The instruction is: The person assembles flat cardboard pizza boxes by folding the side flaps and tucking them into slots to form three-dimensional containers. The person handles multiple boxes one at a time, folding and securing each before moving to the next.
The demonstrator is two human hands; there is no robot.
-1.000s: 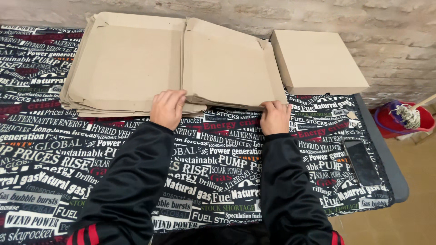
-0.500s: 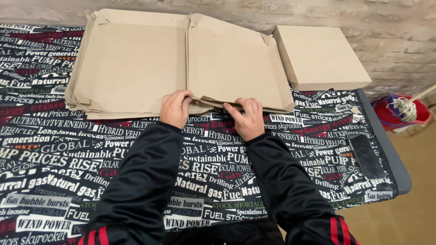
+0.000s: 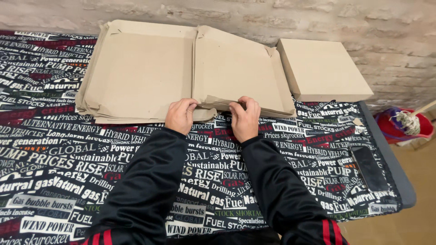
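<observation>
I see both hands, left hand (image 3: 180, 115) and right hand (image 3: 245, 118), pinching the light, bendable flat brown cardboard box blank (image 3: 236, 75) by its near flap, best gripped at that edge.

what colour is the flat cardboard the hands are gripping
Plain light brown flat cardboard, clearest in the head view.

1. Two bare hands, left hand (image 3: 180, 116) and right hand (image 3: 244, 120), side by side at the centre.
2. One stack of flat cardboard blanks (image 3: 150, 72) at 11 o'clock; how many sheets it holds cannot be told.
3. One closed cardboard box (image 3: 322, 69) at 2 o'clock.
4. One dark phone (image 3: 369, 167) at 4 o'clock.
5. One red bucket (image 3: 399, 131) with one mop (image 3: 408, 121) at 3 o'clock.
6. One printed tablecloth (image 3: 54, 159).
</observation>
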